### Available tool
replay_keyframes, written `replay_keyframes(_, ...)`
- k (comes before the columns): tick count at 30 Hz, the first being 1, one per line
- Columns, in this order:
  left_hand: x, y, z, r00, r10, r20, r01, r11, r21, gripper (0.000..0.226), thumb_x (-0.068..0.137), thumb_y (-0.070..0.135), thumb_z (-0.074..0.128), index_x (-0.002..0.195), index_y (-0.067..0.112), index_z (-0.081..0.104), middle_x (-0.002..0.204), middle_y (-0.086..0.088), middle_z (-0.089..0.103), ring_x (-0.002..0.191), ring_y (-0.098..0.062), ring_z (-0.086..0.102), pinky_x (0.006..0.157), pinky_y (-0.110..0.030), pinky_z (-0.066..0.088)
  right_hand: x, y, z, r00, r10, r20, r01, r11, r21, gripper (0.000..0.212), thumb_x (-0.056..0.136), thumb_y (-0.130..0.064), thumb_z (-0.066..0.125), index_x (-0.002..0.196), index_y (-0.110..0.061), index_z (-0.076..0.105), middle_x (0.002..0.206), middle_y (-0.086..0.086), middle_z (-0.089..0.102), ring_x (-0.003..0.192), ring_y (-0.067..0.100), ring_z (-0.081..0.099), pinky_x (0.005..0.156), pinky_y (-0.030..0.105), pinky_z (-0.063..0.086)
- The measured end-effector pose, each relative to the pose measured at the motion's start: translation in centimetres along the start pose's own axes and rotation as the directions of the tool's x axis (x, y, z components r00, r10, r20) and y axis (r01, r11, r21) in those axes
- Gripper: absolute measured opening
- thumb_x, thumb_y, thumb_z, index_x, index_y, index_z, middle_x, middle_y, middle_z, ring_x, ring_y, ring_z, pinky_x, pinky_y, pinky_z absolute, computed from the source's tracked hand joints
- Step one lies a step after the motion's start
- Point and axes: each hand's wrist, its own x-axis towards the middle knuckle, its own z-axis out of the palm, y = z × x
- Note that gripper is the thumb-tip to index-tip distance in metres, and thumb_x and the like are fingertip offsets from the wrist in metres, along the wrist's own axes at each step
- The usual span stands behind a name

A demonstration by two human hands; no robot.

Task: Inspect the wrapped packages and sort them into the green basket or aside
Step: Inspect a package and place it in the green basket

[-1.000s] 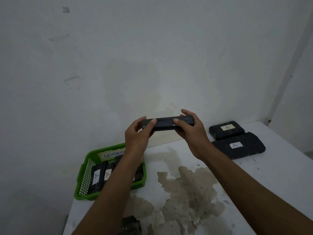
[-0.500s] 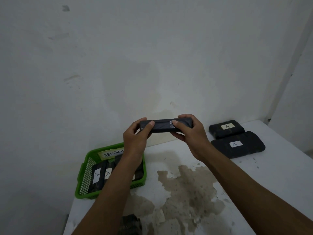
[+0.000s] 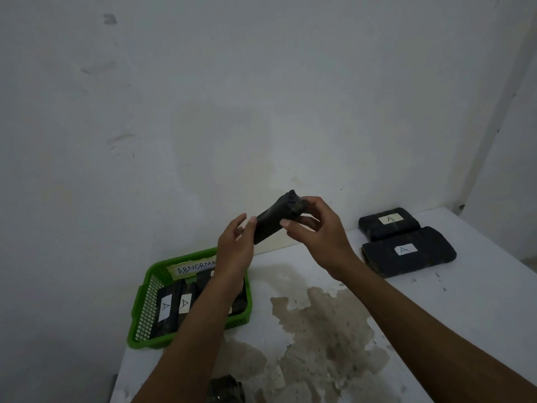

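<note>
- Sitting on the white table (image 3: 479, 330), two dark packages (image 3: 408, 251) with "A" labels look put aside;
- the green basket (image 3: 145, 312) reads "ABNORMA", so bad ones likely go there;
- the right hand (image 3: 316, 237) pinches a dark package (image 3: 276, 219) up in the air, tilted to check it; the left hand (image 3: 235, 251) touches its low end with loose fingers.
</note>
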Motion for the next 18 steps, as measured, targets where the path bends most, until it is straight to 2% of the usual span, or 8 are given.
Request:
replay_keyframes(1,-0.2,0.3,0.1,0.995,0.095,0.0,-0.095,0.994,0.046,0.033,0.099,0.042,0.053,0.13,0.032,0.06,0.121,0.011,0.059,0.111,-0.009,0.054,0.088,-0.026,0.043,0.1,0.1,0.1,0.999,-0.049,-0.005,0.048,0.995,-0.086,0.036,0.083,-0.014,0.08,0.111,-0.017,0.059,0.111,-0.006,0.068,0.103,0.009,0.069,0.09,0.028,0.057)
replay_keyframes(3,-0.8,1.2,0.4,0.973,0.222,0.058,-0.224,0.974,0.033,0.023,0.099,0.046,0.052,0.117,0.04,0.065,0.109,0.025,0.063,0.105,0.0,0.058,0.086,-0.019,0.043,0.3,0.3,0.3,0.993,-0.119,-0.011,0.115,0.977,-0.181,0.037,0.081,-0.015,0.081,0.111,-0.018,0.06,0.11,-0.011,0.068,0.105,0.003,0.067,0.089,0.02,0.055)
replay_keyframes(4,-1.1,1.6,0.7,0.96,0.262,0.098,-0.265,0.964,0.019,0.024,0.098,0.049,0.052,0.111,0.04,0.07,0.106,0.026,0.067,0.104,0.002,0.06,0.087,-0.019,0.046,0.3,0.4,0.4,0.991,-0.136,-0.014,0.131,0.974,-0.183,0.037,0.081,-0.013,0.081,0.112,-0.017,0.06,0.11,-0.011,0.068,0.105,0.002,0.066,0.086,0.016,0.053)
replay_keyframes(6,-1.4,1.8,1.2,0.942,0.298,0.157,-0.303,0.953,0.012,0.037,0.093,0.058,0.053,0.115,0.036,0.074,0.108,0.016,0.074,0.107,-0.005,0.066,0.093,-0.024,0.052,0.5,0.4,0.6,0.987,-0.158,-0.019,0.152,0.973,-0.172,0.037,0.082,-0.01,0.08,0.114,-0.014,0.061,0.111,-0.009,0.068,0.107,0.004,0.066,0.083,0.012,0.051)
replay_keyframes(10,-1.2,1.4,1.9,0.942,0.326,0.082,-0.328,0.945,0.001,0.031,0.099,0.039,0.055,0.124,0.029,0.07,0.103,0.012,0.076,0.095,-0.001,0.069,0.087,-0.022,0.055,0.7,0.4,0.7,0.985,-0.174,0.014,0.174,0.97,-0.17,0.038,0.091,-0.014,0.07,0.128,-0.016,0.062,0.12,-0.005,0.069,0.114,0.007,0.064,0.099,0.026,0.052)
replay_keyframes(14,-1.1,1.3,2.3,0.933,0.359,0.024,-0.36,0.933,0.014,0.029,0.1,0.031,0.055,0.123,0.024,0.071,0.106,0.01,0.076,0.096,0.005,0.067,0.079,-0.007,0.049,0.8,-0.1,0.9,0.998,-0.039,-0.053,0.042,0.998,0.053,0.024,0.101,-0.013,0.054,0.12,-0.012,0.069,0.113,-0.001,0.072,0.108,0.012,0.067,0.098,0.042,0.055)
replay_keyframes(18,-0.8,1.0,2.7,0.911,0.411,-0.022,-0.406,0.907,0.109,0.028,0.101,0.029,0.054,0.119,0.022,0.074,0.098,0.006,0.077,0.086,0.006,0.067,0.072,-0.004,0.047,0.8,-0.3,1.5,0.987,-0.109,-0.114,0.101,0.992,-0.074,0.017,0.099,-0.019,0.06,0.107,-0.021,0.074,0.102,-0.007,0.075,0.101,0.011,0.07,0.094,0.04,0.057)
